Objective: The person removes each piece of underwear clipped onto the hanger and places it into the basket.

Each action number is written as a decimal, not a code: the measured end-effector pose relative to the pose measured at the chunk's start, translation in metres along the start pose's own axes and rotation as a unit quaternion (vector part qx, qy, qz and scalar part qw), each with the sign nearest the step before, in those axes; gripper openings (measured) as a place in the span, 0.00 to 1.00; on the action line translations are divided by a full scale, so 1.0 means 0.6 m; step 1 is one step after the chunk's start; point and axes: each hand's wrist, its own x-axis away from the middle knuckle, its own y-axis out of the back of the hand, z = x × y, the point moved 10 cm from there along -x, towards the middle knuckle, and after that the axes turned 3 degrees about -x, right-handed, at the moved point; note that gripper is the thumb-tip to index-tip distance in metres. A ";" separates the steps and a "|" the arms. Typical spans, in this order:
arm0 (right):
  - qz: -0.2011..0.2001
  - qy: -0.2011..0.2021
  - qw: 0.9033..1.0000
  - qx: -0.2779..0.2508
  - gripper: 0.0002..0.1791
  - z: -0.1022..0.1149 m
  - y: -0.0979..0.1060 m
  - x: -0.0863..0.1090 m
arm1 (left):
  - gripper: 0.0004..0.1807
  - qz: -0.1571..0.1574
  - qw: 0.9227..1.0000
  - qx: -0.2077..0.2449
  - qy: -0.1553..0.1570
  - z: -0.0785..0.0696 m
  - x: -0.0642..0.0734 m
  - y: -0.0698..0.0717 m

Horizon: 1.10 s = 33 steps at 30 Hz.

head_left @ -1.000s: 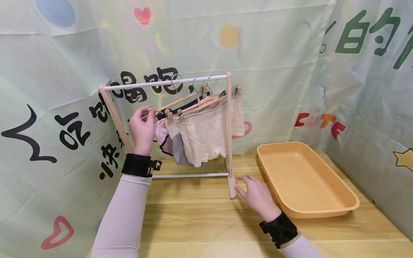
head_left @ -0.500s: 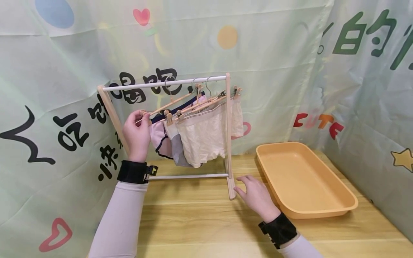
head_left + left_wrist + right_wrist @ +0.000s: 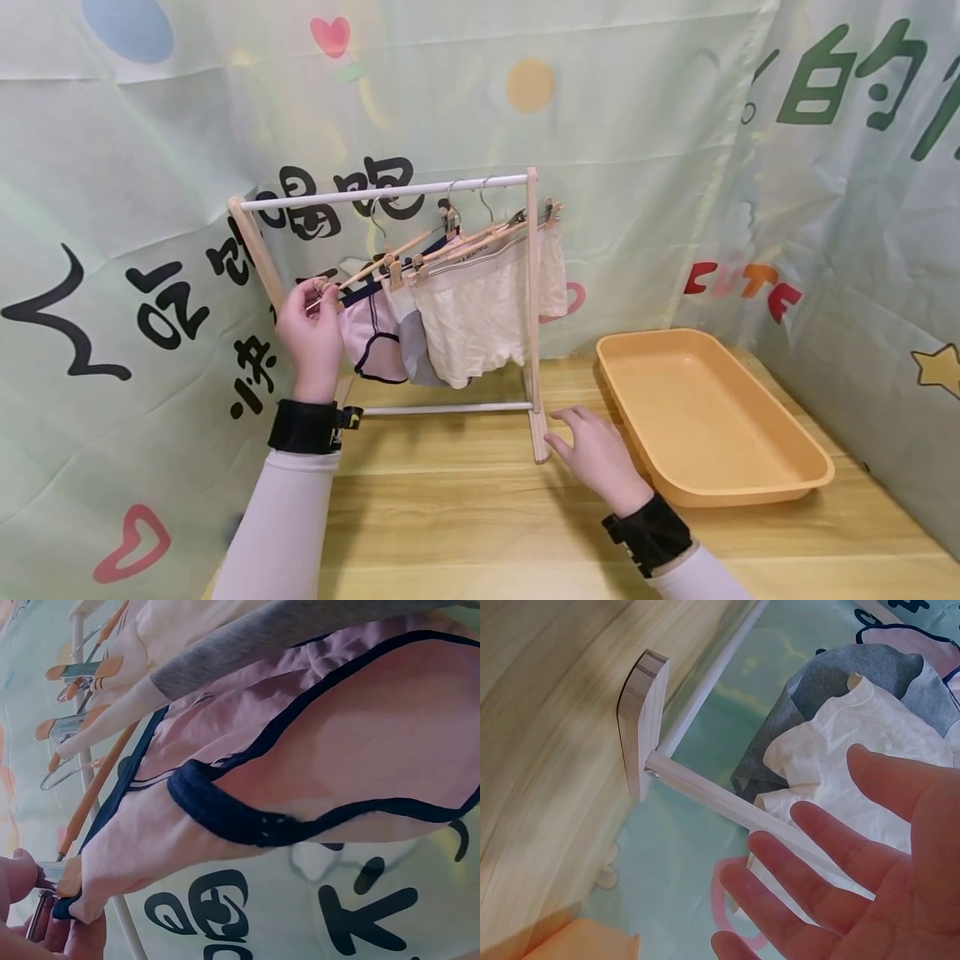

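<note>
Pink underpants with navy trim (image 3: pixel 367 329) hang from a wooden clip hanger (image 3: pixel 411 243), its hook over the top rail of a small clothes rack (image 3: pixel 315 200). At the hanger's near end my left hand (image 3: pixel 311 346) pinches the clip (image 3: pixel 69 876), which bites the waistband's corner in the left wrist view. To the right, a grey-and-white garment (image 3: pixel 414 337) and cream boxer shorts (image 3: pixel 480 317) hang on further clip hangers. My right hand (image 3: pixel 596 458) holds nothing. Its fingers are relaxed and apart, close to the rack's right foot (image 3: pixel 538 437).
An orange-yellow tray (image 3: pixel 712 492) stands on the wooden table (image 3: pixel 450 533), right of the rack. Printed cloth (image 3: pixel 637 208) lines the back and sides. The rack's lower bar (image 3: pixel 450 409) runs just above the tabletop.
My left hand has moved left and slightly down, and the hanger with the pink underpants has slid left along the rail, away from the other garments. My right hand has stayed put.
</note>
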 end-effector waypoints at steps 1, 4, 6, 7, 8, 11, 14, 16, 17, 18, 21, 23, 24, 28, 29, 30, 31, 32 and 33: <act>0.000 0.000 1.000 0.001 0.21 0.000 0.000 0.000 | 0.16 -0.005 1.000 0.001 0.000 0.003 0.003 0.003; 0.004 -0.003 1.000 0.001 0.21 -0.001 -0.002 0.001 | 0.16 -0.021 1.000 0.002 -0.003 0.010 0.012 0.016; 0.006 -0.005 1.000 0.002 0.21 -0.002 -0.004 0.001 | 0.16 -0.032 0.999 -0.003 -0.008 0.012 0.018 0.024; 0.007 -0.006 1.000 0.002 0.21 -0.002 -0.004 0.001 | 0.16 -0.036 0.999 -0.003 -0.011 0.013 0.021 0.028; 0.008 -0.007 1.000 0.002 0.21 -0.003 -0.005 0.001 | 0.16 -0.039 0.999 -0.003 -0.010 0.014 0.024 0.032; 0.010 -0.009 1.000 0.003 0.22 -0.004 -0.006 0.001 | 0.15 -0.046 0.999 0.000 -0.003 0.020 0.034 0.041; 0.011 -0.007 1.000 0.003 0.22 -0.004 -0.006 0.001 | 0.14 -0.054 0.999 -0.001 0.003 0.027 0.046 0.052; 0.011 -0.006 1.000 0.002 0.22 -0.003 -0.006 0.001 | 0.14 -0.061 0.998 -0.006 0.002 0.029 0.054 0.059; 0.010 -0.005 1.000 0.003 0.22 -0.002 -0.006 0.001 | 0.14 -0.064 0.998 -0.007 0.002 0.028 0.059 0.063; 0.010 -0.004 1.000 0.003 0.22 -0.002 -0.006 0.001 | 0.14 -0.067 0.998 -0.008 0.002 0.025 0.064 0.066; 0.009 -0.003 1.000 0.005 0.22 -0.001 -0.007 0.001 | 0.14 -0.071 0.997 -0.002 -0.001 0.015 0.078 0.075; 0.007 0.000 1.000 0.007 0.22 0.000 -0.007 0.001 | 0.14 -0.072 0.997 0.003 0.002 0.009 0.086 0.080; 0.006 0.001 1.000 0.008 0.22 0.000 -0.007 0.001 | 0.13 -0.072 0.997 0.005 0.004 0.008 0.090 0.081; 0.003 0.006 1.000 0.011 0.21 0.000 -0.008 0.001 | 0.11 -0.072 0.997 0.019 0.013 0.015 0.104 0.086; 0.003 0.006 1.000 0.011 0.21 0.000 -0.008 0.000 | 0.11 -0.074 0.997 0.020 0.015 0.018 0.108 0.087; 0.003 0.006 1.000 0.012 0.21 0.000 -0.008 0.000 | 0.11 -0.075 0.997 0.024 0.017 0.020 0.113 0.088; 0.003 0.006 1.000 0.014 0.21 0.000 -0.009 0.000 | 0.11 -0.077 0.997 0.023 0.017 0.022 0.117 0.090; 0.004 0.006 1.000 0.014 0.21 0.000 -0.010 0.000 | 0.12 -0.079 0.997 0.019 0.018 0.023 0.122 0.091; 0.004 0.007 1.000 0.016 0.21 0.000 -0.010 0.000 | 0.12 -0.081 0.996 0.020 0.020 0.027 0.126 0.093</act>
